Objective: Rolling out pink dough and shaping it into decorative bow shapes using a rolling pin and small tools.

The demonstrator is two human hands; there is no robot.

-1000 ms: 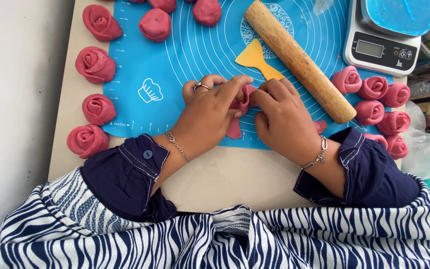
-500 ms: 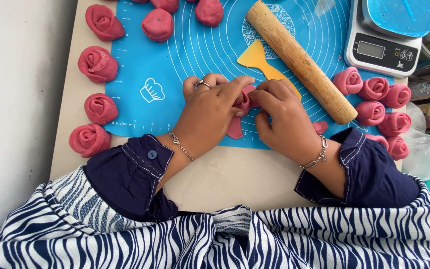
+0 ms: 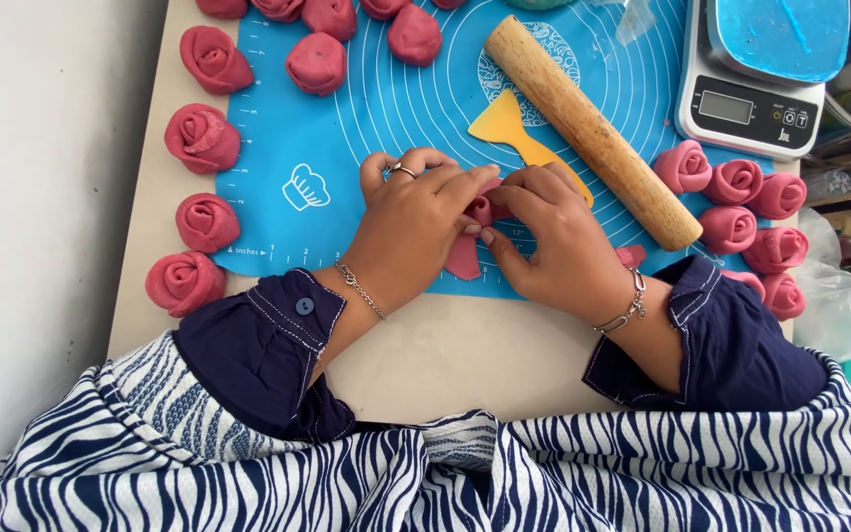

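My left hand (image 3: 416, 222) and my right hand (image 3: 554, 236) meet over the near edge of a blue silicone baking mat (image 3: 366, 128). Together their fingertips pinch a piece of pink dough (image 3: 467, 248), partly rolled, with a flat part showing below the fingers. A ring sits on my left hand and a bracelet on each wrist. A yellow plastic scraper (image 3: 504, 123) lies just beyond my right hand, next to a wooden rolling pin (image 3: 588, 128) lying diagonally on the mat.
Several finished pink dough roses lie along the left edge (image 3: 204, 138), at the mat's top (image 3: 317, 61) and on the right (image 3: 731, 182). A white kitchen scale (image 3: 751, 103) with a blue bowl stands at the top right. A small dough scrap (image 3: 630, 256) lies by my right wrist.
Both hands stay in the same place on the dough; the fingers have shifted slightly, rolling it a little tighter.
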